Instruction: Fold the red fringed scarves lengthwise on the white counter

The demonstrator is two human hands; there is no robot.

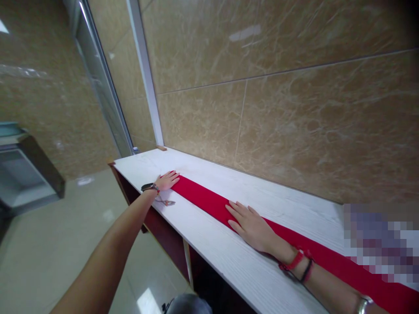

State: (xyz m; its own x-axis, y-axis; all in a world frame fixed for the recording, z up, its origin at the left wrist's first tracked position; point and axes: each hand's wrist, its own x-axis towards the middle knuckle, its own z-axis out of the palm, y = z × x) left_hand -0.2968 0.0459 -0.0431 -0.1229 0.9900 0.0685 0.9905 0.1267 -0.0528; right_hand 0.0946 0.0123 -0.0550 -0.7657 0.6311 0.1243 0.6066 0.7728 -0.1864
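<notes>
A long strip of red cloth lies flat along the white tabletop, running from the left part toward the lower right corner. My left hand rests on the strip's far left end, palm down with fingers stretched out. Farther right along the same strip, my right hand lies flat, fingers spread, and presses on the cloth. Neither hand grips anything. Beside my left wrist, a small object, perhaps scissors, sits near the table's front edge; its kind is hard to make out.
Behind the table rises a tiled wall. A metal-framed door or panel stands at the left. On the far left is a cabinet with a bluish basin on top. A blurred-out patch covers the right side.
</notes>
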